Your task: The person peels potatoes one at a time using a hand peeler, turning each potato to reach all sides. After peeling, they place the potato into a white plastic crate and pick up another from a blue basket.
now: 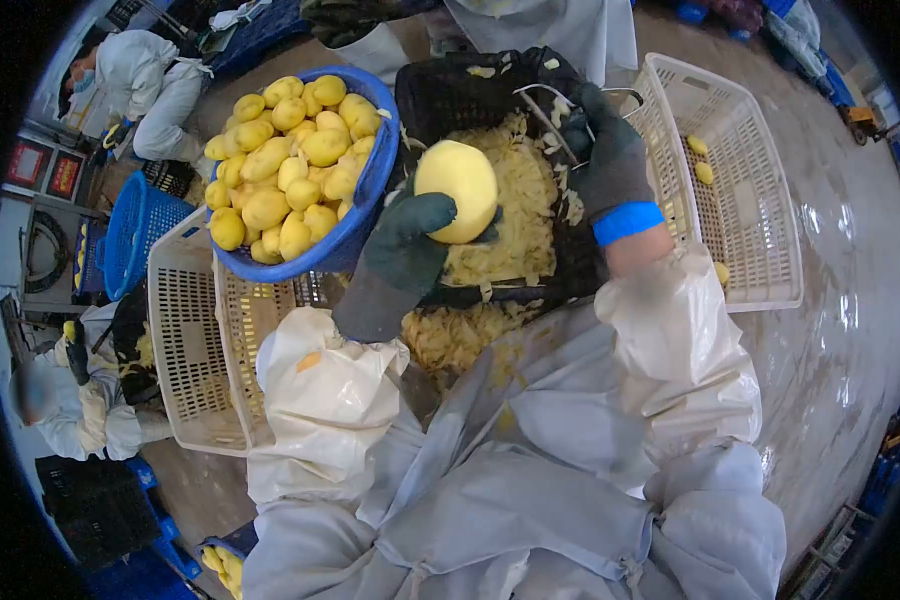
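In the head view, your left hand wears a dark glove and pinches a big peeled potato. Your thumb lies on its near side and your other fingers go under it, mostly out of sight. That grip looks good for a wet, round thing, since it seems to cup it from below and leaves the smooth top bare.

Your right hand is in a dark glove too, with a blue band at the wrist. Its fingers curl in around a thin metal peeler. I cannot tell just how each finger sits. The peeler is near the potato but apart from it.

The potato is up over the black crate, which has lots of peel in it. I think the crate sits there so bits can drop right in. More scraps lie on your near side of it.

The blue basket, full of yellow potatoes, is close on your left, maybe so they are easy to reach. It sits over a white crate. A second white crate on your right has a few potatoes in it.

Far on the left there are two people and some red signs. The signs have writing, but it is too small to read. I can see no brand names.
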A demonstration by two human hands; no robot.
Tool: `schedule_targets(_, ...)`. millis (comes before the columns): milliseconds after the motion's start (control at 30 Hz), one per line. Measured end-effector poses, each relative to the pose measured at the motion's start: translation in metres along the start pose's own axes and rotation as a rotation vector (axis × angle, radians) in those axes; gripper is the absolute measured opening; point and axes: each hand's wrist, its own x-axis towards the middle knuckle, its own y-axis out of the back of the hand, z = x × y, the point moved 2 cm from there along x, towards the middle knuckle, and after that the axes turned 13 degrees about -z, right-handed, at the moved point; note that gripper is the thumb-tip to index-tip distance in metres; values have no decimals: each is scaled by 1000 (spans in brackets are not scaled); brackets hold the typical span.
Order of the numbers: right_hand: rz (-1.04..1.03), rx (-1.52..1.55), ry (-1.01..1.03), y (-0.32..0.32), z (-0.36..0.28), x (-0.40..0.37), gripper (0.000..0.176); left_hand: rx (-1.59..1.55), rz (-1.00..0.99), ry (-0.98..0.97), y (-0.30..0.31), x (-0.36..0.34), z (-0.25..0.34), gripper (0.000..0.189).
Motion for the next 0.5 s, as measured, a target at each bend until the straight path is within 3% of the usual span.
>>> schedule_targets(67, -40, -269, 43, -4, -1, -5, 15, 80, -10, -103, 4, 6, 1, 59)
schedule_targets(133, -62, -352, -20, -5, 24, -9, 11, 524, 168, -169, 2, 4, 8, 66)
schedule_targets(200, -413, -1430, 460, -11, 54, -16, 16, 556, 137, -186, -12, 7, 7, 73)
schedule_targets(267, -754, -1382, 698, -14, 60, -29, 27, 940, 66, -375, -22, 9, 3, 79)
schedule_targets(333, -820, -1266, 631, -16, 61, -30, 27, 1069, 51, -375, -24, 10, 1, 83)
schedule_targets(433, -473, -1089, 619, -21, 48, -22, 28, 1239, 93, -423, -15, 11, -2, 79)
schedule_targets(467, -476, -1088, 620, -25, 42, -20, 28, 1241, 96, -424, -17, 10, 1, 79)
schedule_targets(500, -312, -838, 385, -27, 30, -17, 26, 1287, 97, -359, -21, 9, 4, 74)
